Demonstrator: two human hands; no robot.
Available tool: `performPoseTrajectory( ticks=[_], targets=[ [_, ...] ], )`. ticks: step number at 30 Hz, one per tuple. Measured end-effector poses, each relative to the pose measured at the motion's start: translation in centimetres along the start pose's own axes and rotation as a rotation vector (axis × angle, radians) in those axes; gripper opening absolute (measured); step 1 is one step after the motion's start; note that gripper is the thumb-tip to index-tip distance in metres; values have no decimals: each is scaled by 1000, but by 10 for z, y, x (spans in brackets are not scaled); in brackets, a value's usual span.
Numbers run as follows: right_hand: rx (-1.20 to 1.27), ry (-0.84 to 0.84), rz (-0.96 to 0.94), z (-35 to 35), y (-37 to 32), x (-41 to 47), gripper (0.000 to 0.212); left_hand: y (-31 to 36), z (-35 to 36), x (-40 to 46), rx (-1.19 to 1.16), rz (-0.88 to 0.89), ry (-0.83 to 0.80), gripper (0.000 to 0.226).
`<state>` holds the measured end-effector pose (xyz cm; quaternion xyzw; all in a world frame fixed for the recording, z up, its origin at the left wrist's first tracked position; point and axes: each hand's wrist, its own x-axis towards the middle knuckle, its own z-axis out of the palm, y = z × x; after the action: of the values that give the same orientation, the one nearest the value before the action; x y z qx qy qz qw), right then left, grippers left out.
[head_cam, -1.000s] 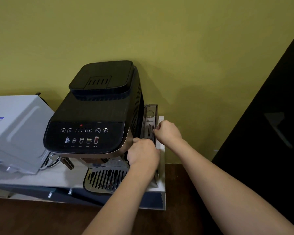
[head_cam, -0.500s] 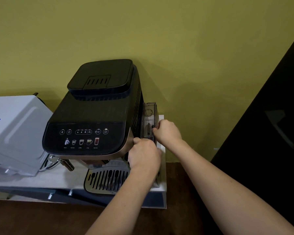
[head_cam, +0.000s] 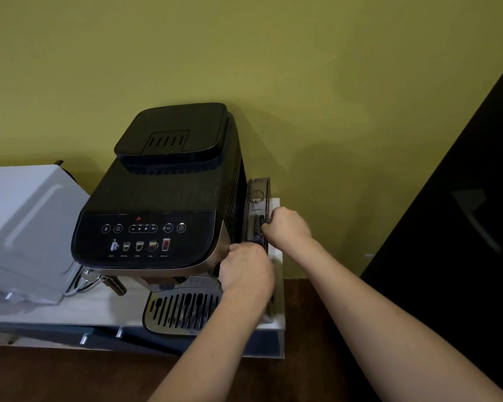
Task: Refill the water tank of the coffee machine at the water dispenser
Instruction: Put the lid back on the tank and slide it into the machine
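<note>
The coffee machine [head_cam: 163, 195] stands on the table [head_cam: 70, 310], toward its right end and close to the rear wall [head_cam: 273, 68]. Its body is black with a bronze lower front. The control panel faces up and forward; a red indicator and the power symbol are lit. The metal drip tray [head_cam: 180, 313] overhangs the table's front edge.

The water tank [head_cam: 257, 210], narrow and of smoked transparent plastic, sits upright against the machine's right flank, at the table's right edge. Its top rim is visible from above. Water level inside cannot be determined.

The left hand [head_cam: 246, 271] is clenched at the tank's front lower corner, knuckles up, beside the machine's front right corner. The fingers curl out of sight, so what exactly they grip cannot be confirmed, though the hand is in contact with the tank's front end. The right hand [head_cam: 288, 227] is closed on the tank's outer side near the top, fingertips hooked over the rim at a dark fitting inside.

A white appliance [head_cam: 21, 227] occupies the table's left portion, just beside the machine. A steam wand [head_cam: 111, 281] projects from the machine's front left. A dark panel [head_cam: 462, 213] stands at far right, well apart from the table. Brown floor [head_cam: 55, 375] lies below the front edge.
</note>
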<state>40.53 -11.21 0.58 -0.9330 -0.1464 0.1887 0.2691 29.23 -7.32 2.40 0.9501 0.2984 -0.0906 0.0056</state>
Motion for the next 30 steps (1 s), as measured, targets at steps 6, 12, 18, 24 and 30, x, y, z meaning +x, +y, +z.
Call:
performPoseTrajectory(
  ticks=[6, 12, 18, 24, 30],
  targets=[
    [2, -52, 30, 0, -2, 0, 9, -2, 3, 1, 7, 23, 22, 30],
    [105, -84, 91, 1, -1, 3, 16, 1, 3, -5, 16, 84, 46, 29],
    [232, -122, 124, 3, 4, 7, 14, 8, 5, -2, 125, 89, 27, 29],
    [326, -108, 88, 18, 16, 17, 27, 7, 20, -8, 74, 68, 16, 58],
    [281, -25, 50, 13, 20, 1, 25, -4, 24, -20, -137, 102, 62, 59]
  ],
)
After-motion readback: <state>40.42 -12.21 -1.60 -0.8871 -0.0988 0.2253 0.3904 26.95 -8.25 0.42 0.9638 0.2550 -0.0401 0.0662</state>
